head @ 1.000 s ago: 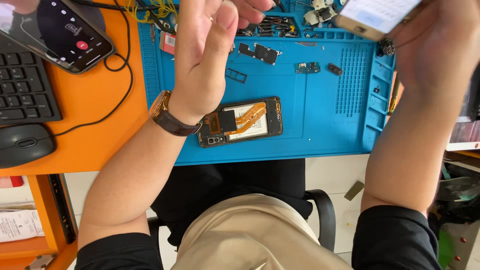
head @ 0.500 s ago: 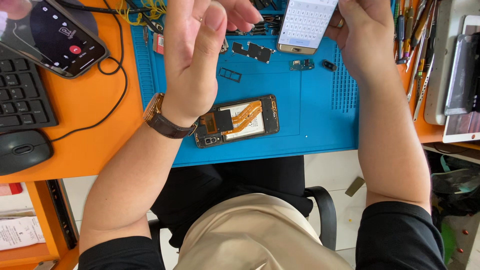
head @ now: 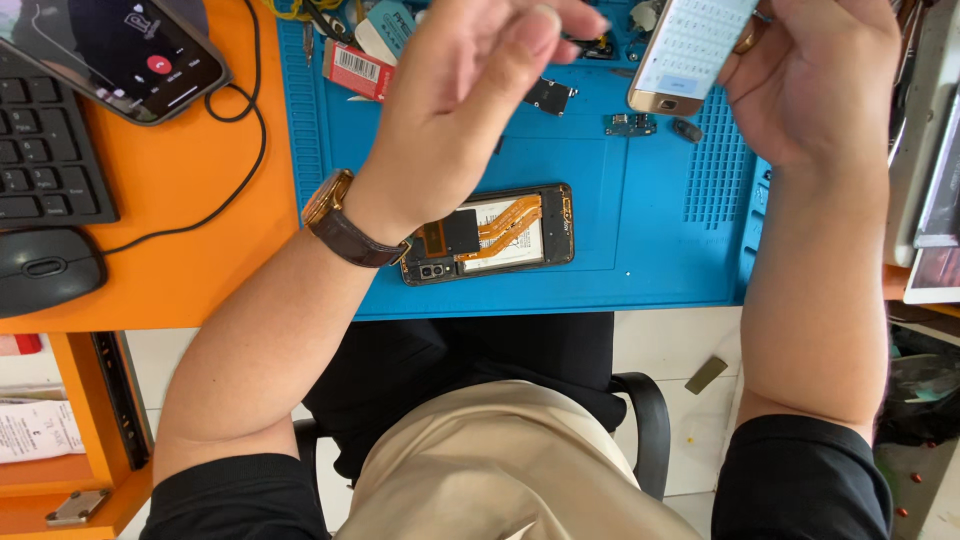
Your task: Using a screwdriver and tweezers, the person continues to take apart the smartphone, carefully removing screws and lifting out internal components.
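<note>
— Head view: blue mat (head: 650, 230) on the orange desk (head: 190, 200), opened phone (head: 490, 235) lying near its front edge.
— Hands?
— Right hand (head: 810, 80) grips a lit phone (head: 690, 50) above the mat. Left hand (head: 470, 110) hovers, fingers loose, holding nothing.
— Risk?
— Held by its edge, that phone could slip onto the small parts (head: 630, 125).

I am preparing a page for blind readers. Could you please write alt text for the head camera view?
Seen from above, the right hand holds a gold-edged phone with its screen lit, while the open left hand, wearing a brown wristwatch, hovers over a blue repair mat. An opened phone with orange ribbon cables lies on the mat.
</note>
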